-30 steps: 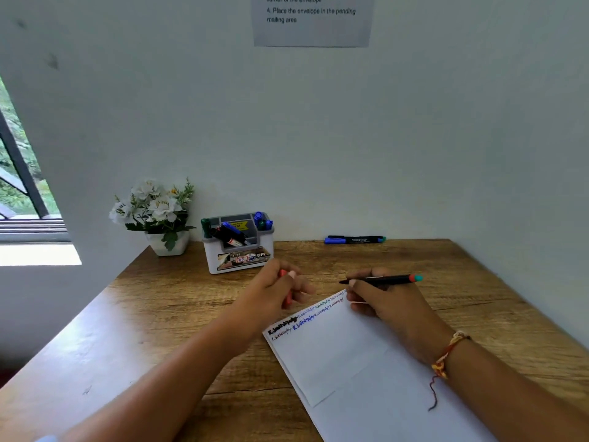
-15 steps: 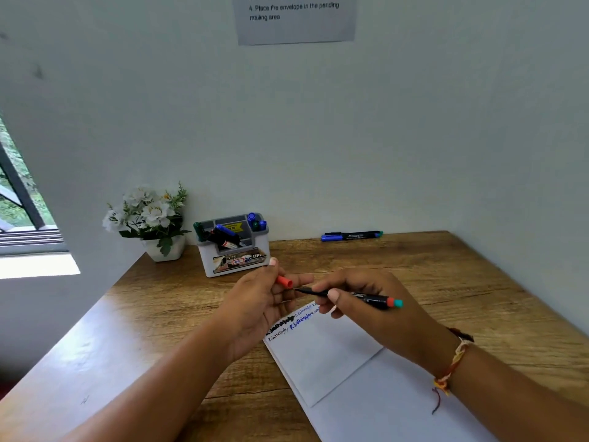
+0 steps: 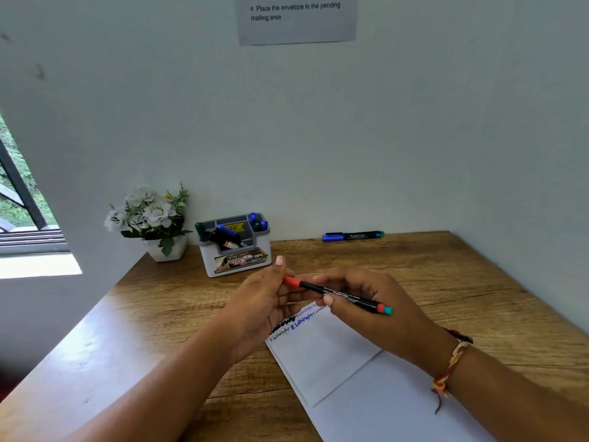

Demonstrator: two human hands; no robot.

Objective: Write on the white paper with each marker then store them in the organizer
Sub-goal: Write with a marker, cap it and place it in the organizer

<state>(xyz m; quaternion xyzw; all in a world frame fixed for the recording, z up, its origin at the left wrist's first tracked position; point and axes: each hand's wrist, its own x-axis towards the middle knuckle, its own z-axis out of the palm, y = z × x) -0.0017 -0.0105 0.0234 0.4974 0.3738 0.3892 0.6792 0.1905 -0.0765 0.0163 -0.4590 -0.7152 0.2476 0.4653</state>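
The wall notice [image 3: 296, 19] at the top centre reads "4 Place the envelope in the pending mailing area". Mid-frame, both hands grasp one red-capped marker [image 3: 345, 297]. The left hand [image 3: 263, 303] pinches its red cap and the right hand [image 3: 369, 306] grips the black barrel, just above the white paper [image 3: 322, 355], which bears scrawled black and blue lines (illegible). Left of centre, the organizer [image 3: 237, 261], labelled "OPL", holds several markers. A blue-capped marker [image 3: 334, 238] lies at the back of the worktop [image 3: 446, 282]. One potted flower [image 3: 149, 215] stands at the left.
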